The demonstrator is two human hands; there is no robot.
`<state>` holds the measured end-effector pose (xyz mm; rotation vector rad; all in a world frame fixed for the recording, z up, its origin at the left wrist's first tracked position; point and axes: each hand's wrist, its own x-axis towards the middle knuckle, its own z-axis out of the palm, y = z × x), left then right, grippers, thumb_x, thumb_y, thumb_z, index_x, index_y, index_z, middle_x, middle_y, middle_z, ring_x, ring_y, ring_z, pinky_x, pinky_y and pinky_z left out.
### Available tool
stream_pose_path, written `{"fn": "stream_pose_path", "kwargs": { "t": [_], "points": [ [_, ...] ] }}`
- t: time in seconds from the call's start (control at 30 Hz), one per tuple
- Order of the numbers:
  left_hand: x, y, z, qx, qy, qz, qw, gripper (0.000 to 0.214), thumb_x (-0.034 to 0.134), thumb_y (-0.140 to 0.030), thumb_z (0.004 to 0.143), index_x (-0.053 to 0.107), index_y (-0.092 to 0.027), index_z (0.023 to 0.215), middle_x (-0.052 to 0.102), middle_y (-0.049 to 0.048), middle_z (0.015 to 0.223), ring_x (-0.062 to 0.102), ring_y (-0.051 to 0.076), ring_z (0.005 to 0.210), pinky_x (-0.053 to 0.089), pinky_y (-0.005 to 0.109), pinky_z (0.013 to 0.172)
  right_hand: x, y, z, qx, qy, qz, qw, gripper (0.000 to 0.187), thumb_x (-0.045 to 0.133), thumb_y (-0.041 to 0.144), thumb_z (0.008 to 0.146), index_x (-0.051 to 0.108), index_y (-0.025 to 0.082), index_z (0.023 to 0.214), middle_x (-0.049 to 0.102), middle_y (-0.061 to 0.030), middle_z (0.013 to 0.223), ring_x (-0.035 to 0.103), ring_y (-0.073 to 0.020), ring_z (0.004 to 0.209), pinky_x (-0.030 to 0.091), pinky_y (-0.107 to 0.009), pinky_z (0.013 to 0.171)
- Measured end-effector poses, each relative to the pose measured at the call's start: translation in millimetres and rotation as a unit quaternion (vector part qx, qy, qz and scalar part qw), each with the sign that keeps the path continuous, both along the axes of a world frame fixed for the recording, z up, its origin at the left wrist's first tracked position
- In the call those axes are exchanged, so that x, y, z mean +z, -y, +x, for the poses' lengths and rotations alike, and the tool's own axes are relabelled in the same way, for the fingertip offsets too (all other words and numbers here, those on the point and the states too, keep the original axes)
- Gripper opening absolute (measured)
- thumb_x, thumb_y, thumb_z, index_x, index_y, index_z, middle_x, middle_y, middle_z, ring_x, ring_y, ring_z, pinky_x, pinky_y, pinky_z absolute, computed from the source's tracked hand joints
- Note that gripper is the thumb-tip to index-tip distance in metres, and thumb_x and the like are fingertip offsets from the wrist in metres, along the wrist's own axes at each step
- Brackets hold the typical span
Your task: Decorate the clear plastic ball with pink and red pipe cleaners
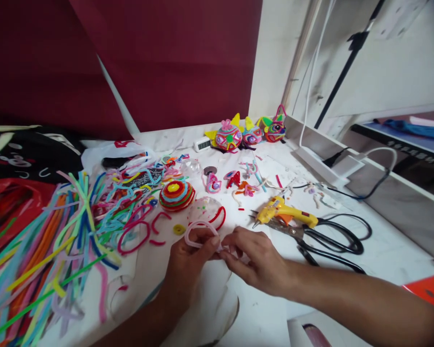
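Note:
My left hand (188, 262) and my right hand (255, 260) meet over the white table (390, 250), both pinched on a light pink pipe cleaner (198, 230) bent into a loop. Just behind the loop lies a clear dome with a red pipe cleaner edge (210, 212). A round coil of red, yellow and green pipe cleaners (176, 195) sits further back on the left. A small yellow ring (179, 229) lies left of the loop.
A yellow glue gun (285, 214) and black scissors (329, 241) lie right of my hands. A heap of coloured pipe cleaners (50, 246) covers the left side. Finished colourful figures (251, 131) stand at the back. A white power strip (321, 166) sits at the right.

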<state>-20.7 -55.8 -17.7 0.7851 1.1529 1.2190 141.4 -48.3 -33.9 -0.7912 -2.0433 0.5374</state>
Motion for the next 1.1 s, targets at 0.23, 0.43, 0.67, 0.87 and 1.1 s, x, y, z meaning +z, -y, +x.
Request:
{"fn": "stream_pose_path", "kwargs": {
  "t": [0.23, 0.43, 0.67, 0.87, 1.1],
  "points": [
    [0.3, -0.8, -0.2, 0.001, 0.0, 0.001, 1.0, 0.018, 0.08, -0.024, 0.064, 0.067, -0.014, 0.072, 0.066, -0.0029, 0.065, 0.064, 0.011, 0.063, 0.057, 0.023, 0.061, 1.5, 0.3, -0.3, -0.002, -0.02, -0.014, 1.0, 0.004, 0.056, 0.02, 0.089, 0.058, 0.017, 0.092, 0.058, -0.0011, 0.072, 0.053, -0.011, 0.061, 0.042, -0.021, 0.056],
    [-2.7, -2.5, -2.1, -0.006, -0.009, 0.02, 1.0, 0.016, 0.078, -0.025, 0.067, 0.067, -0.015, 0.073, 0.065, -0.0028, 0.065, 0.062, 0.011, 0.063, 0.056, 0.023, 0.061, 2.2, 1.1, 0.1, -0.012, -0.036, -0.065, 0.997, 0.006, 0.058, 0.022, 0.088, 0.057, 0.018, 0.085, 0.054, 0.0014, 0.068, 0.047, -0.0094, 0.056, 0.037, -0.021, 0.051],
    [2.8, 0.4, -1.2, 0.008, -0.036, 0.017, 0.999, 0.02, 0.078, -0.027, 0.065, 0.066, -0.014, 0.074, 0.065, -0.0009, 0.065, 0.06, 0.012, 0.057, 0.053, 0.025, 0.055, 0.0, 2.1, -2.5, -0.015, -0.085, -0.23, 0.969, 0.008, 0.063, 0.025, 0.085, 0.063, 0.017, 0.083, 0.052, 0.0038, 0.061, 0.043, -0.0074, 0.052, 0.034, -0.019, 0.047],
    [1.4, -1.0, 0.8, 0.015, -0.048, 0.035, 0.998, 0.018, 0.077, -0.025, 0.065, 0.067, -0.014, 0.073, 0.063, -0.0015, 0.063, 0.056, 0.01, 0.052, 0.049, 0.023, 0.049, 1.8, 1.2, -7.3, 0.023, -0.146, -0.333, 0.931, 0.019, 0.061, 0.032, 0.087, 0.064, 0.015, 0.078, 0.046, 0.0057, 0.055, 0.036, -0.0062, 0.048, 0.026, -0.02, 0.044],
    [-2.7, -1.6, 0.1, 0.012, -0.055, 0.046, 0.997, 0.016, 0.077, -0.024, 0.065, 0.067, -0.014, 0.072, 0.063, -0.0016, 0.063, 0.055, 0.009, 0.051, 0.048, 0.022, 0.047, 0.4, -0.8, -7.6, 0.017, -0.141, -0.351, 0.926, 0.025, 0.062, 0.035, 0.087, 0.061, 0.015, 0.072, 0.045, 0.0055, 0.055, 0.036, -0.0067, 0.049, 0.026, -0.021, 0.045]
  ]
}}
